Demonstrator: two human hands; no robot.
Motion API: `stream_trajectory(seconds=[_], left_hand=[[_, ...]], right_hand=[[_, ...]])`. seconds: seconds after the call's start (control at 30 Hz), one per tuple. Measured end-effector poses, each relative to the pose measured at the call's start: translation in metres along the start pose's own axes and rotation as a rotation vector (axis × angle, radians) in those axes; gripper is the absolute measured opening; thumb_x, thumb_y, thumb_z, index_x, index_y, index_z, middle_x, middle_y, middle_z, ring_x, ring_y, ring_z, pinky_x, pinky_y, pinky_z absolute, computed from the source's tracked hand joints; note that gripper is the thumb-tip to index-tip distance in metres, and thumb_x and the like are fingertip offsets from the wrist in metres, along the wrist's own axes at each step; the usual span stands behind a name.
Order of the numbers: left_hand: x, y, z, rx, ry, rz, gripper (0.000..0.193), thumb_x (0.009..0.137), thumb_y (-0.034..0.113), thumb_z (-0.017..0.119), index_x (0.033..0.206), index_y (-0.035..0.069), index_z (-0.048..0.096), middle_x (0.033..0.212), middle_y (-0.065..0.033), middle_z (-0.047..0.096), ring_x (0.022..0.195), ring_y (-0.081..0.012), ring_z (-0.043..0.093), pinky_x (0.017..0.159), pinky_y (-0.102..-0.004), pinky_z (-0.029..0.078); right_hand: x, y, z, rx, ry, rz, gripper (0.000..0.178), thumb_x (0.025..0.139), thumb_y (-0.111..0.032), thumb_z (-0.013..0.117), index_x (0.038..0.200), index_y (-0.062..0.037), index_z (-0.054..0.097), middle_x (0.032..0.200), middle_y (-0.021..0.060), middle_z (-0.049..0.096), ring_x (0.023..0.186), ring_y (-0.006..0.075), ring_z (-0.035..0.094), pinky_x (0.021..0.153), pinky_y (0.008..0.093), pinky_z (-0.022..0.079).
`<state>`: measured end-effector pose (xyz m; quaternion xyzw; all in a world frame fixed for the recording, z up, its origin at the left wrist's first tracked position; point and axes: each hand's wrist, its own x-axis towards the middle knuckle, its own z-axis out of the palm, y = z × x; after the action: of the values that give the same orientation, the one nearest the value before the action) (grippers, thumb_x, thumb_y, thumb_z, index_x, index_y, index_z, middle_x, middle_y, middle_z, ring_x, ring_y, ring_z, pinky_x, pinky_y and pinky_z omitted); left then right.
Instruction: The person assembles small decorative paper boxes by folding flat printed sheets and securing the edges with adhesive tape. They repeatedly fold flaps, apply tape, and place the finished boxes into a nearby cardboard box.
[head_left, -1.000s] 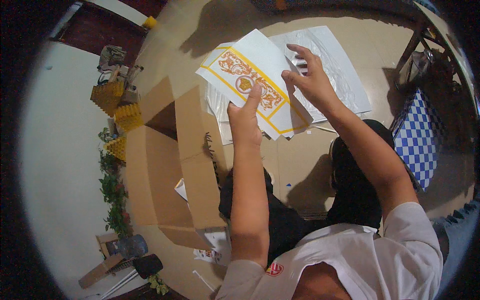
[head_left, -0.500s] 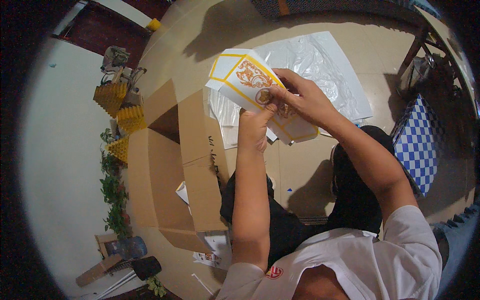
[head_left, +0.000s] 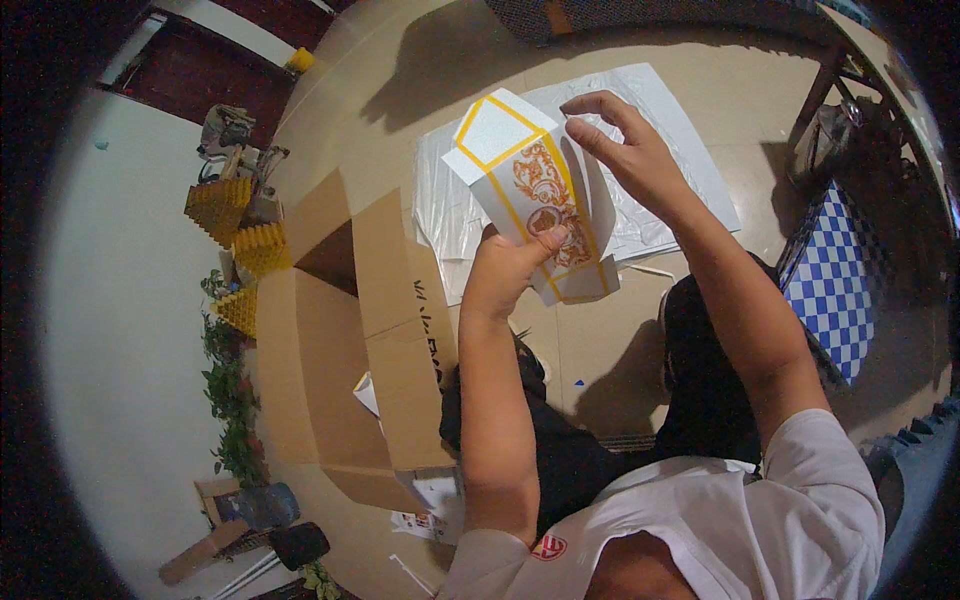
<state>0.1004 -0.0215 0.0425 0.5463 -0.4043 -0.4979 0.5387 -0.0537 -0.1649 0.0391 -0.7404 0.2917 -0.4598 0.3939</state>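
Observation:
A white paper carton blank [head_left: 510, 205] with yellow lines and an orange scroll pattern is held up before me, partly folded. My left hand [head_left: 512, 265] grips its lower left part, thumb pressed over the printed face. Just off its upper right edge, my right hand [head_left: 628, 145] has thumb and fingers parted with nothing between them. Below the blank, a stack of white sheets [head_left: 690, 190] in clear plastic lies on the floor.
An open cardboard box [head_left: 395, 290] stands to my left with a piece of white card [head_left: 367, 392] inside. At right is a blue-and-white checked object [head_left: 828, 290]. Green plants [head_left: 228, 380] and yellow egg-tray-like stacks [head_left: 258, 245] line the left wall.
My right hand has let go of the carton blank and moved up and right. In my left hand the blank has turned more upright, and its right-hand panel now folds back.

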Motion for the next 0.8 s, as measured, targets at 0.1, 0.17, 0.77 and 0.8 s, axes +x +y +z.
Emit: stream_trajectory(seconds=[0.1, 0.17, 0.77, 0.8], left_hand=[[0.001, -0.002, -0.003, 0.037, -0.041, -0.020, 0.031, 0.084, 0.011, 0.071, 0.112, 0.000, 0.063, 0.105, -0.0061, 0.066, 0.094, -0.0147, 0.061, 0.086, -0.0300, 0.047], [0.003, -0.002, -0.003, 0.065, -0.050, -0.011, 0.031, 0.084, 0.011, 0.071, 0.112, 0.000, 0.062, 0.105, -0.0061, 0.066, 0.094, -0.0148, 0.061, 0.086, -0.0302, 0.048], [0.016, 0.002, -0.004, -0.502, 0.141, 0.279, 0.036, 0.089, 0.006, 0.065, 0.123, 0.002, 0.051, 0.112, -0.0094, 0.063, 0.098, -0.0179, 0.063, 0.086, -0.0321, 0.052], [0.016, 0.002, -0.005, -0.496, 0.150, 0.267, 0.037, 0.088, 0.006, 0.065, 0.122, 0.002, 0.051, 0.111, -0.0092, 0.063, 0.098, -0.0179, 0.063, 0.086, -0.0320, 0.052]], right_hand=[[0.000, 0.002, 0.000, -0.019, 0.028, -0.044, 0.034, 0.091, -0.035, 0.062, 0.111, -0.0071, 0.064, 0.117, 0.0070, 0.058, 0.106, 0.0215, 0.054, 0.095, 0.0326, 0.040], [0.001, 0.010, 0.001, 0.117, 0.003, 0.012, 0.032, 0.088, -0.035, 0.062, 0.103, -0.0064, 0.066, 0.112, 0.0103, 0.059, 0.105, 0.0256, 0.053, 0.095, 0.0357, 0.040], [-0.016, -0.005, 0.024, 0.523, -0.250, 0.288, 0.026, 0.093, -0.033, 0.057, 0.098, -0.0071, 0.062, 0.116, 0.0071, 0.057, 0.108, 0.0166, 0.051, 0.094, 0.0297, 0.039], [-0.018, -0.009, 0.025, 0.565, -0.261, 0.366, 0.028, 0.094, -0.033, 0.056, 0.102, -0.0066, 0.061, 0.113, 0.0065, 0.059, 0.107, 0.0156, 0.052, 0.092, 0.0290, 0.040]])
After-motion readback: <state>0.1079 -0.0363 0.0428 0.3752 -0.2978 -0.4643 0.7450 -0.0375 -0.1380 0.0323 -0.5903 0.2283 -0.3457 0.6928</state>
